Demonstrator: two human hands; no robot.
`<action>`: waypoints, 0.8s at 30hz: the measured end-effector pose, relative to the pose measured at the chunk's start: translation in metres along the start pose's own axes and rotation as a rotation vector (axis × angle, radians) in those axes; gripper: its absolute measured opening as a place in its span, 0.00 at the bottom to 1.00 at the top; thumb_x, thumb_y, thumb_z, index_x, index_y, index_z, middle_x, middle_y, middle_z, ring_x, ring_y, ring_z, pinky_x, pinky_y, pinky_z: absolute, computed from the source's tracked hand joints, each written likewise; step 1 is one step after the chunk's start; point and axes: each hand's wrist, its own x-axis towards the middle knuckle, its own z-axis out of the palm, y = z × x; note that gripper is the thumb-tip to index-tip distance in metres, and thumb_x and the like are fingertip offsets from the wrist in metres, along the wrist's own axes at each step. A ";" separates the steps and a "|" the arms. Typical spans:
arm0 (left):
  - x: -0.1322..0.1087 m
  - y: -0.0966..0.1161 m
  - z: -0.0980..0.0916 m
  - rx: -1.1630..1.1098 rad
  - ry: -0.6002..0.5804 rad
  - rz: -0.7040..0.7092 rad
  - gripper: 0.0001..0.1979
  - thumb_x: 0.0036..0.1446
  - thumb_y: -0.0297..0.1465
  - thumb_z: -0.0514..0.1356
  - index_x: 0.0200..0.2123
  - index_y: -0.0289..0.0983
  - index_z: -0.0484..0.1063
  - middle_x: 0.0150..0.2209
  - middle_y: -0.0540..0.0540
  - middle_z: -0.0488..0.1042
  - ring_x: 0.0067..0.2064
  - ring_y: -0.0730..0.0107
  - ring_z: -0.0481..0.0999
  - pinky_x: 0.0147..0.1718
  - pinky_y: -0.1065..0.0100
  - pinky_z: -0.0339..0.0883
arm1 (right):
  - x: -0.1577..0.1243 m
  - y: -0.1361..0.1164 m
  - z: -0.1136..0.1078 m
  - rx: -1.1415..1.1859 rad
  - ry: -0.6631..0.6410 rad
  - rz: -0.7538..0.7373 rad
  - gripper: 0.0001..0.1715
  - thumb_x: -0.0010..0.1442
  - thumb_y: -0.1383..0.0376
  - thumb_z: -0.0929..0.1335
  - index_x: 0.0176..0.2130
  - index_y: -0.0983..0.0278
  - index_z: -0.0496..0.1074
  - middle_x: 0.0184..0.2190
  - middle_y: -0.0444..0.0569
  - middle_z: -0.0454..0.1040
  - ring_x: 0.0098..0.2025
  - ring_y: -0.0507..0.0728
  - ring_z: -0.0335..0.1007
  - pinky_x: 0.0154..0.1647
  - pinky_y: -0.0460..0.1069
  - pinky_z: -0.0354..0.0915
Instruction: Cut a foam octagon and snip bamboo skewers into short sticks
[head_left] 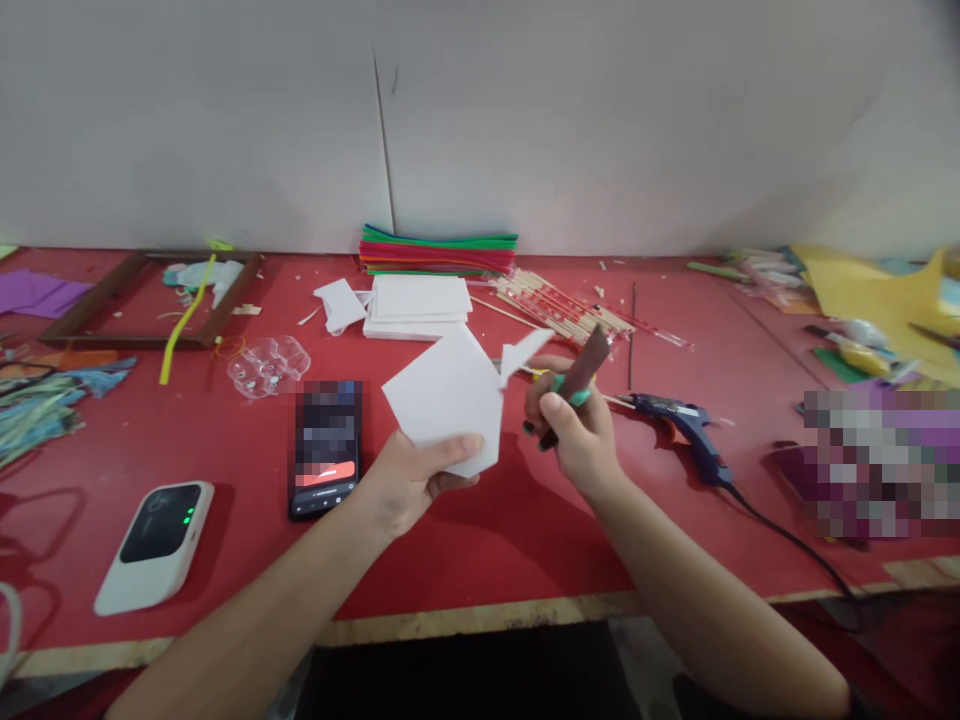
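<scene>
My left hand [409, 480] pinches a white sheet [450, 395] by its lower edge and holds it up above the red table [487, 540]. A cut flap of the sheet sticks out to the right at the top. My right hand [574, 425] is closed round scissors [581, 375] with green handles and a dark blade cover. The scissors point up and right, just beside the sheet's cut edge.
A phone [326, 445] and a white device [157, 545] lie at the left. A blue glue gun [686, 425] with its cord lies at the right. A white sheet stack [416, 305], coloured sheets [439, 250], wooden sticks [559, 305], a brown frame [150, 300] and a clear plastic tray [266, 365] sit farther back.
</scene>
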 end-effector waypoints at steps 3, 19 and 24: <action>-0.001 -0.003 0.001 0.114 -0.044 0.058 0.26 0.42 0.30 0.76 0.48 0.37 0.79 0.44 0.41 0.82 0.42 0.59 0.81 0.34 0.68 0.78 | 0.003 0.000 0.004 0.228 -0.003 0.174 0.20 0.57 0.49 0.72 0.35 0.62 0.70 0.20 0.40 0.64 0.20 0.50 0.58 0.18 0.47 0.56; 0.003 0.000 -0.002 0.071 0.007 0.079 0.28 0.47 0.32 0.74 0.53 0.38 0.76 0.46 0.42 0.81 0.42 0.59 0.81 0.30 0.70 0.78 | 0.020 -0.015 -0.021 -0.272 -0.334 0.500 0.14 0.57 0.56 0.72 0.28 0.63 0.69 0.19 0.40 0.66 0.20 0.49 0.60 0.20 0.46 0.57; 0.003 0.003 -0.003 0.026 0.038 0.151 0.26 0.48 0.31 0.73 0.52 0.37 0.75 0.45 0.42 0.80 0.42 0.61 0.80 0.31 0.69 0.79 | 0.019 -0.008 -0.026 -0.635 -0.220 0.351 0.22 0.56 0.48 0.71 0.29 0.61 0.64 0.20 0.37 0.62 0.21 0.50 0.56 0.20 0.46 0.53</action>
